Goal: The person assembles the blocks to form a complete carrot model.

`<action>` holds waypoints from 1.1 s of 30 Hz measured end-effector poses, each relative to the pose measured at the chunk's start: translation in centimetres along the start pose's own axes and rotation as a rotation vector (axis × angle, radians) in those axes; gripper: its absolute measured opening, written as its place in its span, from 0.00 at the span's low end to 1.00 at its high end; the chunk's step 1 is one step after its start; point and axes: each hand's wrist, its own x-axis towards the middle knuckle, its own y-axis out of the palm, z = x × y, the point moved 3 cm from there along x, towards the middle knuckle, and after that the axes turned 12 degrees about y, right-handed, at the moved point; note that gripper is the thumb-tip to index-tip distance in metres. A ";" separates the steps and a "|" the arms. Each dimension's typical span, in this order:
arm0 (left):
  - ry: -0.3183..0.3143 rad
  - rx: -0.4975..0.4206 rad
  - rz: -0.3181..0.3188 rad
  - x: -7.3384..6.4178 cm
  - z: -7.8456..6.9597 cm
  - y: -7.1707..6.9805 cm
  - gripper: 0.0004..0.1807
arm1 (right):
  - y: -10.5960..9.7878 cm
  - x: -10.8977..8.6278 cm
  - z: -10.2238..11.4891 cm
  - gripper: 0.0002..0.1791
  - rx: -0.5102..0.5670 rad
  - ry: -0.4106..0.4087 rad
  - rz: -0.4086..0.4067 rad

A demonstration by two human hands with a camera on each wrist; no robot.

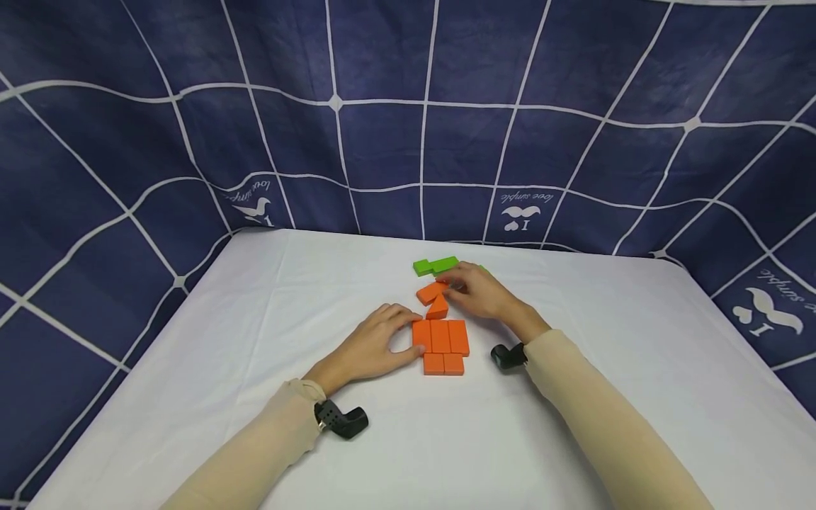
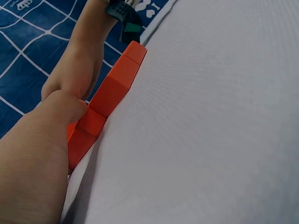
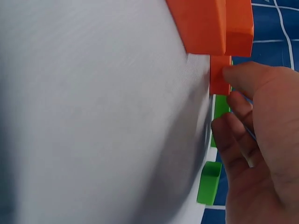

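Observation:
My left hand (image 1: 376, 343) holds the leftmost of three orange rectangular blocks (image 1: 440, 336) lying side by side, its thumb at the lower left and a fingertip at the top edge. Two small orange blocks (image 1: 443, 365) lie against their near side. Just beyond the three sits an orange triangular block (image 1: 438, 308). Past it, my right hand (image 1: 479, 292) pinches another orange rectangular block (image 1: 429, 294) at its right end. In the right wrist view the thumb lies against that orange block (image 3: 218, 77); the other fingers curl beside it.
Farther back are a long green block (image 1: 445, 265) and a small green block (image 1: 421, 268) touching it. Another green block (image 1: 484, 269) shows partly behind the right hand. The white-covered table (image 1: 306, 283) ends at a dark blue curtain (image 1: 382, 142) with white lines.

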 end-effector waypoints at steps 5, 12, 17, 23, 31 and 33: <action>-0.002 -0.004 0.000 0.0 0.0 0.0 0.30 | 0.0 -0.5 -0.8 0.17 0.018 0.065 -0.002; 0.008 0.003 -0.004 0.0 0.0 0.0 0.30 | -0.2 -1.4 -1.7 0.17 0.052 0.106 -0.018; 0.012 0.008 -0.011 0.0 0.0 -0.1 0.30 | -0.2 -2.2 -2.0 0.19 0.080 0.105 -0.027; 0.004 0.005 -0.007 0.0 0.0 -0.1 0.30 | -0.4 -3.1 -2.5 0.20 0.065 0.097 -0.061; 0.011 0.011 -0.011 0.0 0.1 0.0 0.30 | -0.5 -4.2 -3.2 0.18 0.083 0.112 -0.111; 0.012 0.008 -0.011 0.0 0.1 0.0 0.30 | -0.5 -4.4 -3.4 0.17 0.095 0.118 -0.122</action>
